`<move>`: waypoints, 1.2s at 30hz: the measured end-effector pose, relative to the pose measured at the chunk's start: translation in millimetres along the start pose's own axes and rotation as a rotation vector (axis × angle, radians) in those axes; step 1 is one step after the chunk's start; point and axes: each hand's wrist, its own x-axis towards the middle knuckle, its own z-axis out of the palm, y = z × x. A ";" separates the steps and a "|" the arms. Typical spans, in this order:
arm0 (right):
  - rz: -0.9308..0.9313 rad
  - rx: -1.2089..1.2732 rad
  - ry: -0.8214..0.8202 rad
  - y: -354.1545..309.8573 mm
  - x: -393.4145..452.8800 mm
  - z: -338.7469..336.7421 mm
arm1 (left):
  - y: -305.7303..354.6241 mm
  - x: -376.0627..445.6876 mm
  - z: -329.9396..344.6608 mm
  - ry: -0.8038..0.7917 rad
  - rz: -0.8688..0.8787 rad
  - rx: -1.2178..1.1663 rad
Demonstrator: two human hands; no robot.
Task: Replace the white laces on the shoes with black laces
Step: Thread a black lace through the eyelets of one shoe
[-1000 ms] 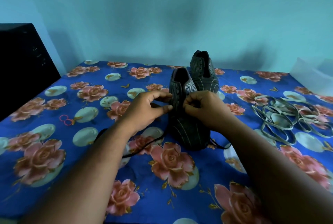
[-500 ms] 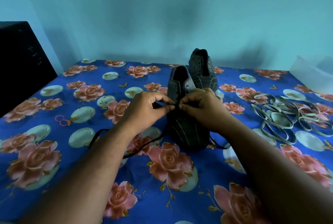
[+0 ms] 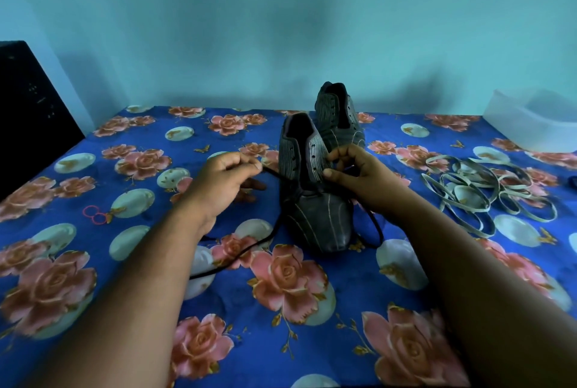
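While the near shoe (image 3: 315, 194) sits mid-cloth with only its lowest holes threaded, the black lace (image 3: 249, 250) trails to 7 o'clock. Left hand (image 3: 218, 187) pinches the lace; right hand (image 3: 365, 181) pinches its other end. Far shoe (image 3: 338, 119) unlaced; white laces (image 3: 487, 190) off at 3 o'clock.

Head cam, fwd-down, close over bedsheet (image 3: 312, 325), wall behind.
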 end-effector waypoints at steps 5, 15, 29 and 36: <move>0.027 0.071 -0.010 2.2 -0.8 -0.7 | -2.4 10.9 -25.7 0.503 -0.053 0.112; 0.011 0.069 -0.005 1.3 -1.3 0.3 | -4.3 -6.9 8.4 -0.142 0.364 0.499; 0.033 0.118 -0.021 7.2 1.3 0.9 | -6.4 13.0 -31.8 0.508 0.078 0.460; 0.035 0.110 -0.026 5.5 1.6 0.0 | -16.6 13.2 -13.8 0.230 0.404 0.732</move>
